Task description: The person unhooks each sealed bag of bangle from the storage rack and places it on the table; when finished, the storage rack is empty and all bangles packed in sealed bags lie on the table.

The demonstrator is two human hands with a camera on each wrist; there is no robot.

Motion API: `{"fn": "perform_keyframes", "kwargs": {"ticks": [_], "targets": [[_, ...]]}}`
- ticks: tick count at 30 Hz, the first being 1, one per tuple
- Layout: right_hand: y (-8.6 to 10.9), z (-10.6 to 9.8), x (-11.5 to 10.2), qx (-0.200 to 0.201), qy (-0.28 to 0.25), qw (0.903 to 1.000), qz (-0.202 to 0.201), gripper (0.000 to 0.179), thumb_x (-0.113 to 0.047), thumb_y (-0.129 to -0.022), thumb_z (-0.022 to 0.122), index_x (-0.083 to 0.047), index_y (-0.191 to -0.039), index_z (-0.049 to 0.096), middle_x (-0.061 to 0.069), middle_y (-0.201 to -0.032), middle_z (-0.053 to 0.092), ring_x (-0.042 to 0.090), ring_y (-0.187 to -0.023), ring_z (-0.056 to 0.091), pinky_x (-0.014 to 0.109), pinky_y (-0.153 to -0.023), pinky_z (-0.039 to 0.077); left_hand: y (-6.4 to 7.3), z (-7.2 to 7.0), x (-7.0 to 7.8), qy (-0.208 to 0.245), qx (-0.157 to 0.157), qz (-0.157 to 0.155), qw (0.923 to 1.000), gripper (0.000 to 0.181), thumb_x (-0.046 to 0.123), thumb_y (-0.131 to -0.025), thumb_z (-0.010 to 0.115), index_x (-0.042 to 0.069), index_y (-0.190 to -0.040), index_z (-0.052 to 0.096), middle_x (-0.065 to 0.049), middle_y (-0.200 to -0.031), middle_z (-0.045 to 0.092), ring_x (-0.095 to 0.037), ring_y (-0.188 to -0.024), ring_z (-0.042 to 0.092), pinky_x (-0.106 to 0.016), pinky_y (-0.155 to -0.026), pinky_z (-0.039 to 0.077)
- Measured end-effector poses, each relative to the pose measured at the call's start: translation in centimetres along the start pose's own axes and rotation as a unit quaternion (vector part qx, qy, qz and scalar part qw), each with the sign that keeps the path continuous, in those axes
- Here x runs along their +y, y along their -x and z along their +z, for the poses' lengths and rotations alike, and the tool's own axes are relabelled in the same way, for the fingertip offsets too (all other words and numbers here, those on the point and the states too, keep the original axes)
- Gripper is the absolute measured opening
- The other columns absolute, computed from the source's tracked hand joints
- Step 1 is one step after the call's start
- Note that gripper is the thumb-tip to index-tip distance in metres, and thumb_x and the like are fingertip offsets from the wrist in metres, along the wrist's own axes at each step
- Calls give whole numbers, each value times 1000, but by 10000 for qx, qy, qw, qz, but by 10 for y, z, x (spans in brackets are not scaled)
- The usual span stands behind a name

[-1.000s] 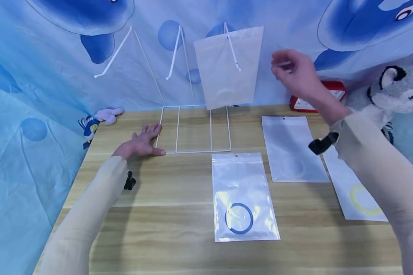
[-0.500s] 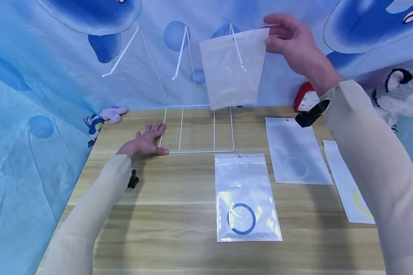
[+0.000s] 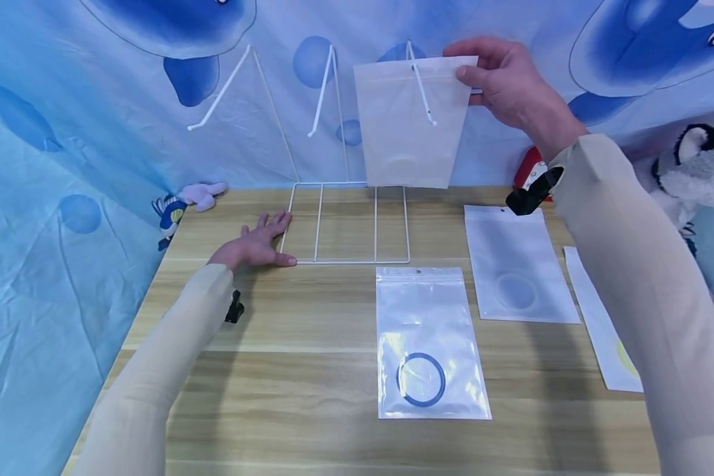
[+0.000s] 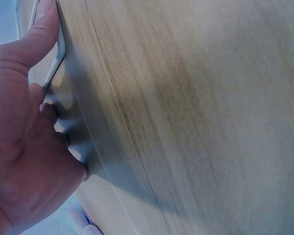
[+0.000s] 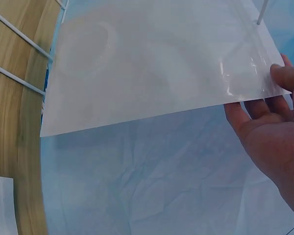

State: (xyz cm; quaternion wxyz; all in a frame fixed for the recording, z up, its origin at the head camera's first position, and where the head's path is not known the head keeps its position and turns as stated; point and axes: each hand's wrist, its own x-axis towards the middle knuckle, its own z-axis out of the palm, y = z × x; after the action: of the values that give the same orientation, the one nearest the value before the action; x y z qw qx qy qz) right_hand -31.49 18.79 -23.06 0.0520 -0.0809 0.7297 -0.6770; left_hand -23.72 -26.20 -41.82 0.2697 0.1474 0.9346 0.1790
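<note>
A white zip bag (image 3: 413, 132) hangs from the rightmost hook of a white wire rack (image 3: 348, 262). My right hand (image 3: 502, 82) pinches the bag's upper right corner between thumb and fingers. In the right wrist view, the thumb lies on the front of the bag (image 5: 152, 68) and the fingers are behind it; a faint ring shows inside. My left hand (image 3: 256, 244) rests at the left side of the rack's base, fingers spread. The left wrist view shows that hand (image 4: 24, 127) with its thumb along the wire.
A zip bag with a dark blue ring (image 3: 431, 330) lies in front of the rack. To its right are a bag with a pale ring (image 3: 514, 264) and one with a yellow ring (image 3: 601, 330), partly behind my sleeve. Plush toys (image 3: 702, 165) and a red clock (image 3: 532, 168) stand behind.
My right hand has moved left to the hanging bag and taken hold of its corner. The bag now hangs straighter. My left hand stays on the rack.
</note>
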Motion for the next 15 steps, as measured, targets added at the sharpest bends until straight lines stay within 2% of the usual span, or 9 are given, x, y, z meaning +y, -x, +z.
{"fn": "perform_keyframes", "kwargs": {"ticks": [7, 15], "targets": [[2, 2, -3, -89, -14, 9999, 87, 35, -16, -95, 65, -13, -130, 68, 4, -138, 51, 22, -114, 55, 23, -89, 53, -2, -1, 0, -30, 10, -28, 10000, 111, 45, -89, 74, 8, -160, -2, -15, -166, -11, -41, -146, -20, -70, -109, -12], [17, 2, -11, -19, 713, 9972, 245, 36, -20, -99, 59, -17, -134, 65, 2, -140, 48, 21, -113, 53, 19, -87, 52, -3, 0, 0, -57, 2, -34, 10000, 110, 44, -89, 74, 8, -160, -3, -15, -165, -11, -41, -146, -21, -69, -109, -13]]}}
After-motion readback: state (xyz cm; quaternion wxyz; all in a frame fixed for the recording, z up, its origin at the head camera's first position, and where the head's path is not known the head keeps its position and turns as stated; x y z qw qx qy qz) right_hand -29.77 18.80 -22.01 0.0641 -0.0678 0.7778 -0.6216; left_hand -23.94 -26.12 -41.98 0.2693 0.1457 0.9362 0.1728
